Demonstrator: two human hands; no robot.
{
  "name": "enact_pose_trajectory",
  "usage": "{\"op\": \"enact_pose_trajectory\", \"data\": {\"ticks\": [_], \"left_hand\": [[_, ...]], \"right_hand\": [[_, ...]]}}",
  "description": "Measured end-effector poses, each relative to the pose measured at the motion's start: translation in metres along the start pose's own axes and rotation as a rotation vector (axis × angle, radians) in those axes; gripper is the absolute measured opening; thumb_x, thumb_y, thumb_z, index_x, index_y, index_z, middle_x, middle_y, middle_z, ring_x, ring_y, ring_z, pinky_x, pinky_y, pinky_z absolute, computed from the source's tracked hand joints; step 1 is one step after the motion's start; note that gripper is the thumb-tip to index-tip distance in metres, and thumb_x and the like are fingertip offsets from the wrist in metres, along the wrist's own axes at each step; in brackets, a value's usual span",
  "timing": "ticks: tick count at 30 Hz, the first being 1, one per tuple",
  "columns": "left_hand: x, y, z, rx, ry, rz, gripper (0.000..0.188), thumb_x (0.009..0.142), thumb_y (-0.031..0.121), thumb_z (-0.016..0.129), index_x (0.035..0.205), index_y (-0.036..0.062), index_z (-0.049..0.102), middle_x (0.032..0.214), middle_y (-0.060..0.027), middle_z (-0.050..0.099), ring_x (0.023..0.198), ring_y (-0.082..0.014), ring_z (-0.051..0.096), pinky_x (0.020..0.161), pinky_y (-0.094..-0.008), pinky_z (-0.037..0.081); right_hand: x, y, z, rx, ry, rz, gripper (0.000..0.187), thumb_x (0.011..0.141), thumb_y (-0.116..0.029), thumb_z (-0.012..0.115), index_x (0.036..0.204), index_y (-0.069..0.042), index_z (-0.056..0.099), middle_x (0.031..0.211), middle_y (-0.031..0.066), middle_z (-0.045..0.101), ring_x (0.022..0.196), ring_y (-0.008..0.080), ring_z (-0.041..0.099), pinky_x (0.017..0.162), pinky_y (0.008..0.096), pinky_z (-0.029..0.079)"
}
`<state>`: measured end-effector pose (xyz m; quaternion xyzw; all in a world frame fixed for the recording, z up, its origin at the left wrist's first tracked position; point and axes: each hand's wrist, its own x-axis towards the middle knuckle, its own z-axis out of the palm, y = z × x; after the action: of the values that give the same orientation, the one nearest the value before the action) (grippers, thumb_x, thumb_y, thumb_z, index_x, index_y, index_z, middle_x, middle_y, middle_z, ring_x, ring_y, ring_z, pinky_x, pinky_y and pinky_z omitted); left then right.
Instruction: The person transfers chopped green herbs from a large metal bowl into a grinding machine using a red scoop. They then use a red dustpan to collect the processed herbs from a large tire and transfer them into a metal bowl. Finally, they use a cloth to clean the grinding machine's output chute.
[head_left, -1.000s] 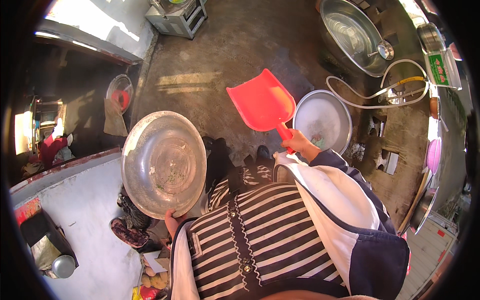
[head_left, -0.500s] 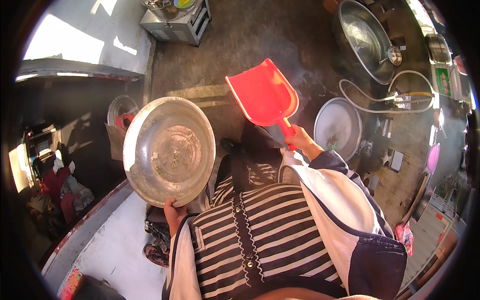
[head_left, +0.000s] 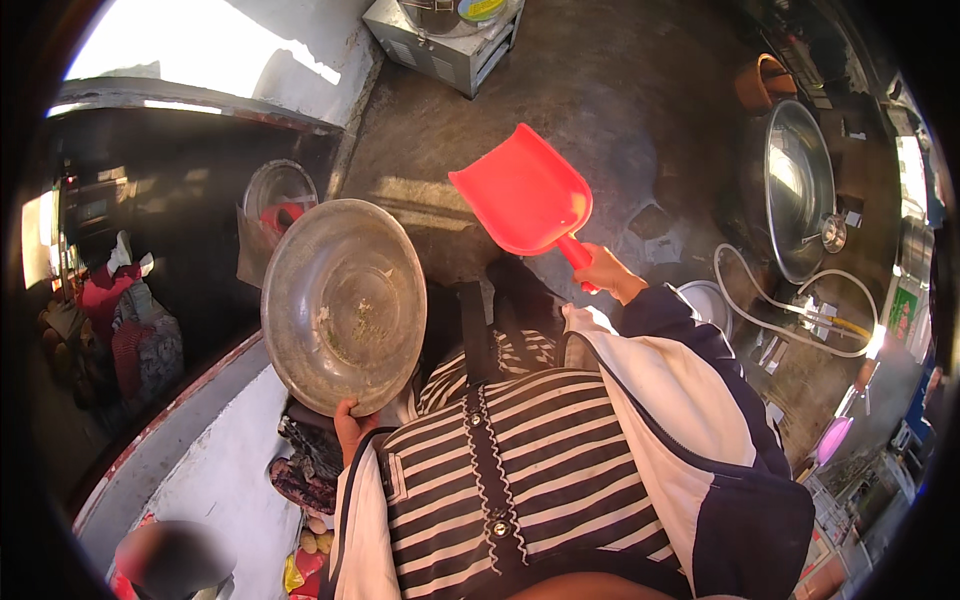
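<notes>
My left hand (head_left: 354, 428) grips the near rim of a wide, worn metal basin (head_left: 385, 290), thumb on the inside. The basin is tilted so its inside faces up at me, with a few greenish scraps on its bottom. In my right hand (head_left: 608, 274) is the short handle of a red plastic scoop shovel (head_left: 530, 190), fingers wrapped round it. Its broad blade points forward and to the left, and nothing lies on it. The scoop and the basin are apart, both held above the floor.
A grey metal cabinet (head_left: 440, 60) stands ahead against the wall. To the right are a large metal tub (head_left: 785, 190), an orange bucket (head_left: 757, 88), a pale hose (head_left: 735, 262) and a partly hidden metal basin (head_left: 712, 300). A doorway with a raised red-edged sill (head_left: 170, 430) is at left.
My view has turned left, so the cabinet, tub and hose now sit farther right. The basin has tilted a little. Both hands keep their holds.
</notes>
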<state>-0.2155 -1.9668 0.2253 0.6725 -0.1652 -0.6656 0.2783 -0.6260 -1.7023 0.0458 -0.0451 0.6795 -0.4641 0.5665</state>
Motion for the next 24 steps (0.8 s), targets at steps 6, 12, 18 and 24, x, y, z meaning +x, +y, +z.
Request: {"op": "enact_pose_trajectory", "data": {"ticks": [6,12,18,24], "left_hand": [[0.043,0.044,0.009,-0.084,0.033,-0.001,0.052,0.068,0.002,0.047,0.119,0.0006,0.043,0.117,-0.0168,0.055,0.107,-0.033,0.055,0.091,-0.0481,0.05],[0.121,0.111,-0.028,-0.054,-0.038,0.025,0.049,0.071,0.005,0.05,0.12,0.0034,0.046,0.118,-0.0132,0.055,0.107,-0.0306,0.055,0.092,-0.0468,0.047],[0.202,0.169,-0.117,0.019,0.136,-0.032,0.032,0.069,0.012,0.051,0.1,0.0018,0.053,0.086,-0.014,0.063,0.065,-0.0284,0.062,0.058,-0.0388,0.054],[0.251,0.218,-0.182,-0.004,0.136,-0.093,0.047,0.066,0.011,0.052,0.112,0.0048,0.051,0.112,-0.01,0.057,0.101,-0.0291,0.056,0.086,-0.0458,0.047]], "right_hand": [[0.11,-0.037,0.061,-0.081,-0.131,0.064,0.05,0.06,-0.005,0.068,0.108,-0.002,0.054,0.07,0.0073,0.057,0.053,0.0165,0.056,0.047,0.0304,0.045],[0.21,-0.058,0.179,-0.098,-0.185,0.035,0.057,0.06,-0.007,0.069,0.114,-0.003,0.052,0.081,0.0082,0.058,0.065,0.0169,0.059,0.055,0.031,0.048],[0.295,-0.106,0.318,-0.097,-0.354,0.014,0.06,0.061,-0.009,0.068,0.118,-0.004,0.05,0.082,0.0068,0.057,0.068,0.0166,0.058,0.058,0.0317,0.048],[0.423,-0.174,0.485,-0.226,-0.393,-0.26,0.053,0.06,-0.012,0.069,0.111,-0.003,0.055,0.079,0.0111,0.063,0.067,0.0181,0.062,0.058,0.0321,0.049]]}}
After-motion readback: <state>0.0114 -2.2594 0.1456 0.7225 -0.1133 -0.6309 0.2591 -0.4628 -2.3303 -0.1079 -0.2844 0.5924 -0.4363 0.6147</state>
